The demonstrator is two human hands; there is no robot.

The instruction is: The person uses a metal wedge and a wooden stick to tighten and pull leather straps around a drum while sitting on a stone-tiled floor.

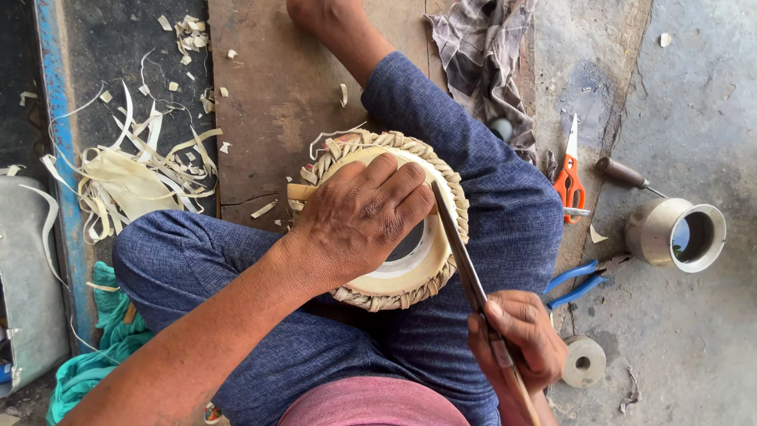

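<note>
Grey concrete floor (pixel 694 118) and a worn wooden board (pixel 268 95) make up the ground on which the person is seated cross-legged in blue trousers. A round woven basket (pixel 394 296) with a braided rim is held on the lap, against the right knee. The left hand (pixel 363 217) is laid flat over its pale top, fingers (pixel 394 177) spread and pressed down on it. The right hand (pixel 516 335) is closed around a long thin metal tool (pixel 461 252), whose tip is set at the basket's rim. Pale fibre strips (pixel 126 181) are scattered at the left. Orange-handled scissors (pixel 569 177), blue-handled pliers (pixel 576 282), a metal cup (pixel 676 233), a tape roll (pixel 585 361) and a checked cloth (pixel 481 47) lie at the right.
</note>
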